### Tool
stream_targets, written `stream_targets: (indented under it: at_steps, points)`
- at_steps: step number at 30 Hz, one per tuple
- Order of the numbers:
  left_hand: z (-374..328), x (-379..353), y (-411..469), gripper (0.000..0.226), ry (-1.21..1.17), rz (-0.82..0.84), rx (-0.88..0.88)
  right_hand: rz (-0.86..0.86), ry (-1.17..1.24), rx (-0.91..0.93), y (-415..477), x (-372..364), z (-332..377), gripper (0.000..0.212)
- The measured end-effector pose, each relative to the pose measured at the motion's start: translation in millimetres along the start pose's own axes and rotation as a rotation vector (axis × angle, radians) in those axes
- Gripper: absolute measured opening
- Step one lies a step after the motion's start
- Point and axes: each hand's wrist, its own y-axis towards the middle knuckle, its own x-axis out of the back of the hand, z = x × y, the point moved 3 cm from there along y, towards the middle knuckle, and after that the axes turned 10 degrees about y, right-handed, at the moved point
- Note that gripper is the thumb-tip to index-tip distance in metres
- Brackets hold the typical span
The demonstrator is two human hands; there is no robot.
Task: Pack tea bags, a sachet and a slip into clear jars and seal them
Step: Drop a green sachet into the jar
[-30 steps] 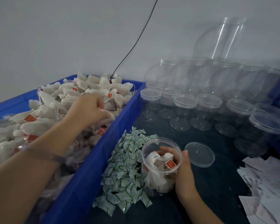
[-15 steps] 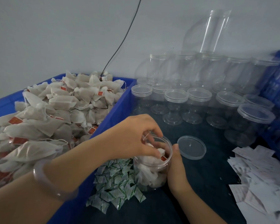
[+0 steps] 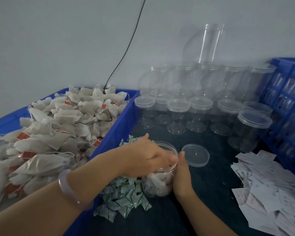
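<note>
Dark tabletop [image 3: 211, 193], left hand [image 3: 143, 159] deeper in jar [image 3: 158, 184], grip unclear, right hand [image 3: 182, 178] clamping jar.

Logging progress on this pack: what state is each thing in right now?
Jar: lid off, upright, partly filled with tea bags.
Loose lid: lying flat on the table, beside the jar.
Left hand: over the jar's mouth, fingers blurred, grip unclear.
Right hand: gripping the jar's side.
Front spare jars: empty, lids on.
Tea bag crate: heaped full.
</note>
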Motion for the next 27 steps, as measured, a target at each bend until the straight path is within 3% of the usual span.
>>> stream_targets:
  at_steps: [4, 5, 7, 11, 12, 14, 20, 22, 25, 27]
  points:
    - [8.9, 41.9, -17.7, 0.034, -0.158, -0.701, 0.127, -0.144, 0.029, 0.112, -4.2, 22.6, 18.3, 0.065]
    - [10.6, 47.4, -20.9, 0.026, -0.159, -0.778, 0.194, -0.165, 0.011, 0.131, -5.6, 30.9, 22.7, 0.064]
    - [9.7, 38.8, -20.1, 0.020, -0.027, -0.633, 0.334, -0.184, -0.041, 0.112, -8.5, 43.7, 25.8, 0.062]
    - [-1.4, -50.1, -14.8, 0.028, 0.221, 0.020, 0.368, -0.176, -0.105, 0.010, -12.1, 49.9, 18.9, 0.063]
    - [-1.8, -70.8, -16.3, 0.031, 0.251, 0.102, 0.370, -0.178, -0.108, 0.003, -11.5, 50.1, 18.1, 0.063]
    - [1.3, -93.7, -20.9, 0.034, 0.295, 0.109, 0.387, -0.178, -0.104, 0.000, -10.4, 49.4, 17.5, 0.064]
    - [5.0, -87.9, -29.5, 0.009, 0.249, -0.163, 0.409, -0.158, -0.065, -0.008, -9.9, 48.8, 18.6, 0.061]
    - [2.1, -68.5, -32.9, 0.013, 0.124, -0.359, 0.447, -0.144, -0.054, -0.010, -10.2, 47.0, 19.0, 0.060]
    - [-9.6, -28.9, -34.1, 0.008, -0.164, -0.816, 0.397, -0.135, -0.040, -0.017, -11.9, 44.7, 20.1, 0.058]
    - [-18.5, -9.2, -23.8, 0.005, -0.350, -0.961, 0.306, -0.134, -0.029, -0.020, -12.7, 43.7, 21.3, 0.058]
